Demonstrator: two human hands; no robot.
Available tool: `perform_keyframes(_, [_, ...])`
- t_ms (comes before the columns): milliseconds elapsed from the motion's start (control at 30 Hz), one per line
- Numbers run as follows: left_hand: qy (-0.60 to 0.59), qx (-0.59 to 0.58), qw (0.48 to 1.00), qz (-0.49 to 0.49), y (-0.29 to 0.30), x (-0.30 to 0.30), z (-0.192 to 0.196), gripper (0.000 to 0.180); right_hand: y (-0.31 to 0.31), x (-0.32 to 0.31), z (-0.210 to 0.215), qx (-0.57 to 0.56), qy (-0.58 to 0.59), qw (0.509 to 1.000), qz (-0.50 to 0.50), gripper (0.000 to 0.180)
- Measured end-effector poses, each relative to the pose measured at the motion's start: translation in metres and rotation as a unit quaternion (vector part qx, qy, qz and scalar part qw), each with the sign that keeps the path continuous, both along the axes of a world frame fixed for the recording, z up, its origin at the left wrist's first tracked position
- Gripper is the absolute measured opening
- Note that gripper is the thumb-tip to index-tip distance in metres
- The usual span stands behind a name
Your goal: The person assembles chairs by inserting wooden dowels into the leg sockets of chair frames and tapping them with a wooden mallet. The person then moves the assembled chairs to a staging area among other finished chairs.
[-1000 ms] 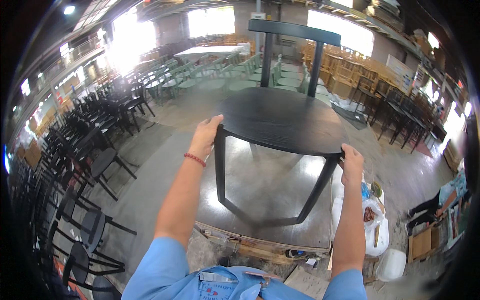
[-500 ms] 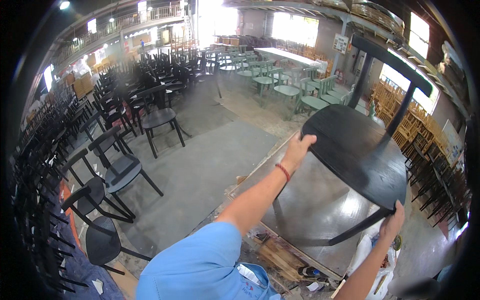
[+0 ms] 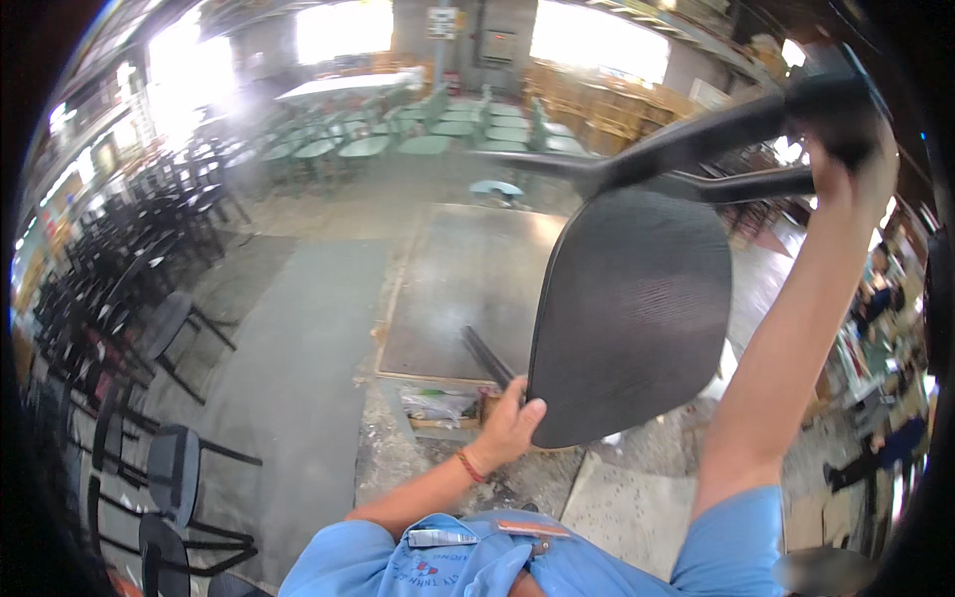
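Head view: the black wooden chair (image 3: pixel 637 313) is held tilted right of centre, seat edge clasped by the curled left hand (image 3: pixel 507 430), frame gripped at upper right by the blurred right hand (image 3: pixel 844 159); legs should be kept clear of the bench (image 3: pixel 453 264).

Widest clear run lay along the smooth grey floor strip (image 3: pixel 303 348), between the black wooden chairs with rounded seats (image 3: pixel 174 463) on the left and the flat, dark-topped worktable (image 3: pixel 453 279). The tilted black wooden chair with a broad rounded seat (image 3: pixel 637 318) blocked any straight pass from left hand (image 3: pixel 510 426) to right hand (image 3: pixel 834 177); its slim black leg (image 3: pixel 485 354) jutted across the tabletop's near part, with bare surface open beyond.
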State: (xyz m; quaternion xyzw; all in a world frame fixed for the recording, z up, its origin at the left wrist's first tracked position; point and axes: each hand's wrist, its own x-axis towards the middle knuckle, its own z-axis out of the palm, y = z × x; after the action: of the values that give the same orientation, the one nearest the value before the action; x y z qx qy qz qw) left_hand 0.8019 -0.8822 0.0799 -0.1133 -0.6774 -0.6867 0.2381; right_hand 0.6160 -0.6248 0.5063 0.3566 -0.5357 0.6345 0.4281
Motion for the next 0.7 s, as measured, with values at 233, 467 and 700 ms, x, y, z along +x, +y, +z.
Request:
perform_keyframes(233, [-0.062, 0.313, 0.946, -0.052, -0.032, -0.145, 0.047, 0.069, 0.158, 0.184, -0.130, -0.226, -0.397, 0.698, 0.551, 0.070])
perform_keyframes(467, [0.084, 0.437, 0.880, -0.166, 0.063, -0.255, 0.167, 0.031, 0.346, 0.267, -0.271, -0.374, -0.289, 0.715, 0.516, 0.082])
perform_keyframes(700, [0.056, 0.312, 0.822, -0.473, 0.375, -0.246, 0.276, 0.020, 0.488, 0.375, -0.437, -0.488, -0.217, 0.772, 0.343, 0.072])
